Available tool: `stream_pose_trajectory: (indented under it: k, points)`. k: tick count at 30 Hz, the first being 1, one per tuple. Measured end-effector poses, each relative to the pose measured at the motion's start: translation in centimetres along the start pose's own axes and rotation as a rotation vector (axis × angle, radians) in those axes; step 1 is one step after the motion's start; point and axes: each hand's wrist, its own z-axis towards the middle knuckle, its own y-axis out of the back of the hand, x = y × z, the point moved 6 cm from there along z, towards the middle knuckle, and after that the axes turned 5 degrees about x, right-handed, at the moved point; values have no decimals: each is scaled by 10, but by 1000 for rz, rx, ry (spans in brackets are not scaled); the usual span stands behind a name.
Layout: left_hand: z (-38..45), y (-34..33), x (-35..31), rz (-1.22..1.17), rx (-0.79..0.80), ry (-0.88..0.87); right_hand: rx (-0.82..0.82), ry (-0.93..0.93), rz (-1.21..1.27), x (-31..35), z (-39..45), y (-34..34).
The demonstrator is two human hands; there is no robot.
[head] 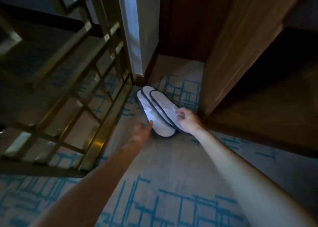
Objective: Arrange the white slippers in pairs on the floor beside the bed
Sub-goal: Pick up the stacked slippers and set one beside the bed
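The right hand (186,118) pinches the toe end of the right-most white slipper (169,114), while the left hand (143,129), fingers straight, touches the edge of the left slipper (151,113). The slippers lie overlapping on the patterned carpet (172,166), between a gold lattice frame (72,106) and a wooden cabinet (228,58).

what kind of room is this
Probably a hotel room: thin white slippers with dark trim lie on patterned carpet, beside wooden cabinetry and a gold lattice screen. The left hand and right hand touch the slippers.
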Motion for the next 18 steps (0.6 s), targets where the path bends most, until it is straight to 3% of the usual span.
stream_pose_trajectory:
  k: [3, 7, 18]
  points:
    - [25, -8, -3, 55, -1, -37, -51, 50, -139, -5, 25, 2]
    - [37, -22, -14, -85, 81, -72, 44, -78, -283, -18, 45, -20]
    - [47, -36, -6, -328, 44, 67, 109, -188, 246, -24, 9, -59]
